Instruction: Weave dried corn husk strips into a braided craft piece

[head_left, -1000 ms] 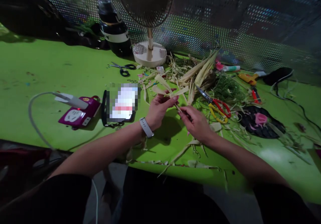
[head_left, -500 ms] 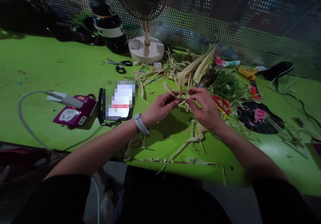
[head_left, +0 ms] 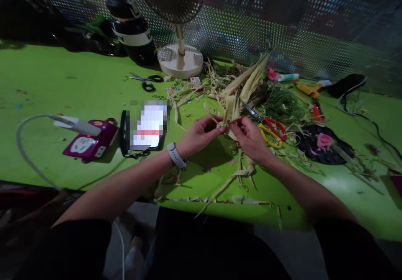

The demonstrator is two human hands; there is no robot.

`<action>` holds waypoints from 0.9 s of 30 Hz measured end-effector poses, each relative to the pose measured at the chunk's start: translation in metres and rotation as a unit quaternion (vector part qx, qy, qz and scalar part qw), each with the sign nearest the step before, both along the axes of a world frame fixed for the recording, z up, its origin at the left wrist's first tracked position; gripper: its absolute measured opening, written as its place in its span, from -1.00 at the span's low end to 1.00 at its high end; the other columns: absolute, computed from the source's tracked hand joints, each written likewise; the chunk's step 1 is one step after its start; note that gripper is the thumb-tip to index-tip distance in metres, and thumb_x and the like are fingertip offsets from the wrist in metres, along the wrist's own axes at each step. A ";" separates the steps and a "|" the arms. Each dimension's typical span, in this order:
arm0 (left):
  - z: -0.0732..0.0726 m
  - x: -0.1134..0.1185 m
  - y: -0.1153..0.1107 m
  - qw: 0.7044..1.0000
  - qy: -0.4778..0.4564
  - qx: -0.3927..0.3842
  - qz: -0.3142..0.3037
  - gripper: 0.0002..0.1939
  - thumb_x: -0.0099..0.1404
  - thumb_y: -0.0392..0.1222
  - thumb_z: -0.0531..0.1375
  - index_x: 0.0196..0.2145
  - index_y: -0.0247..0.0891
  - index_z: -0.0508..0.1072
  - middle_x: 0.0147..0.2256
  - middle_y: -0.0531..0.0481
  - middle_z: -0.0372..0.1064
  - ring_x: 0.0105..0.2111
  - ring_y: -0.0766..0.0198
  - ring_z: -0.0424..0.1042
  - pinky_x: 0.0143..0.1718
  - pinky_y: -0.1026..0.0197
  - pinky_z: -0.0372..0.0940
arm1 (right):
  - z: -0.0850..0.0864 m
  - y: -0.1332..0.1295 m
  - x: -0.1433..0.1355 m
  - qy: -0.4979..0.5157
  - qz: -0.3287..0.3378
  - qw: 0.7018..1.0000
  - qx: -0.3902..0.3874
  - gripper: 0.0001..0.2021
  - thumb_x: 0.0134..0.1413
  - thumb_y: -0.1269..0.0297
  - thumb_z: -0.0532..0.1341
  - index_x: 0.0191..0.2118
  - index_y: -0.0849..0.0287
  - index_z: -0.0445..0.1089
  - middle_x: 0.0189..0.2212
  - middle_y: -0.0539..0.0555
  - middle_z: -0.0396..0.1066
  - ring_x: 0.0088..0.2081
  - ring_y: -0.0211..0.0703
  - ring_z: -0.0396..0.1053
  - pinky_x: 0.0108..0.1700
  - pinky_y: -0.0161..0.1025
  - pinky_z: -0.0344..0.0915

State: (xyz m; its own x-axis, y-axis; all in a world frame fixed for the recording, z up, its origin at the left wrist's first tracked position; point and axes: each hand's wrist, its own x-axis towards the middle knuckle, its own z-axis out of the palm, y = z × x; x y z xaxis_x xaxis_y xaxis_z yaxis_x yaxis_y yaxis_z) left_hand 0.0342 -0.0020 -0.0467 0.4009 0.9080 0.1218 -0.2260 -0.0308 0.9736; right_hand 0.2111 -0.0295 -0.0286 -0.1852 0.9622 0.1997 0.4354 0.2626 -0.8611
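Note:
My left hand (head_left: 202, 134), with a pale watch band on its wrist, pinches a small piece made of pale corn husk strips (head_left: 230, 107). On the other side of it, my right hand (head_left: 247, 137) grips the same piece, thumb and fingers pressed together close to the left fingertips. Husk ends stick up and hang down from between the hands; the held middle is partly hidden by fingers. Just right of my right hand lie scissors (head_left: 272, 128) with red and yellow handles. Behind the hands is a heap of dried corn husks (head_left: 251, 81).
A phone (head_left: 150, 125) and a purple power adapter (head_left: 91, 140) lie to the left. Black-handled scissors (head_left: 147, 81), a fan (head_left: 180, 60) and a dark bottle (head_left: 133, 33) are farther back. Right are green fibres (head_left: 284, 104), a yellow glue gun (head_left: 309, 88) and a black pad (head_left: 336, 152).
My right hand has turned and drawn down and slightly left, its fingers now closed tighter on the husk piece. The scissors' blades show now. The view has shifted slightly.

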 end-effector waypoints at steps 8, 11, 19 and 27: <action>0.007 -0.004 0.007 0.993 0.023 -0.092 0.072 -0.73 0.16 -0.20 0.29 -0.23 -0.26 0.29 -0.45 0.11 0.36 -0.48 0.40 0.41 -0.45 0.29 0.42 | -0.003 -0.003 -0.002 -0.296 0.007 0.919 0.261 -0.79 0.29 0.30 0.05 -0.29 0.19 0.41 -0.39 0.13 0.38 -0.32 -0.12 0.32 -0.27 -0.18 0.26; 0.006 -0.002 0.005 0.992 0.070 -0.069 0.075 -0.77 0.18 -0.23 0.27 -0.24 -0.26 0.31 -0.48 0.11 0.34 -0.49 0.40 0.40 -0.52 0.34 0.39 | -0.007 -0.005 -0.003 -0.363 -0.006 0.883 0.297 -0.77 0.29 0.34 0.01 -0.32 0.21 0.38 -0.37 0.18 0.38 -0.35 -0.10 0.31 -0.36 -0.19 0.22; 0.009 -0.004 0.006 0.991 0.058 -0.103 0.058 -0.77 0.18 -0.20 0.28 -0.25 -0.28 0.34 -0.47 0.08 0.38 -0.52 0.41 0.43 -0.60 0.43 0.33 | -0.010 -0.006 0.000 -0.286 0.030 0.922 0.259 -0.72 0.30 0.21 0.06 -0.01 0.25 0.34 -0.26 0.19 0.46 -0.32 -0.12 0.39 -0.31 -0.21 0.31; 0.010 -0.014 0.007 0.972 0.205 -0.013 -0.119 -0.86 0.13 -0.23 0.28 -0.44 -0.27 0.37 -0.60 0.04 0.38 -0.64 0.32 0.39 -0.63 0.30 0.26 | -0.002 0.002 0.006 -0.380 0.108 0.836 0.381 -0.85 0.24 0.37 0.11 -0.19 0.10 0.44 -0.07 0.16 0.43 0.00 -0.03 0.30 0.01 -0.01 0.23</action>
State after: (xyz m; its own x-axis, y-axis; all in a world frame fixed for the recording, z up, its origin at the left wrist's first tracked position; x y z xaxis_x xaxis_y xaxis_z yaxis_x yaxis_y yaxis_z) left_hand 0.0199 0.0049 -0.0362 0.6097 0.7845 -0.1132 0.1825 0.0001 0.9832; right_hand 0.2173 -0.0279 -0.0308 -0.6909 0.5369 0.4842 0.6520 0.7520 0.0965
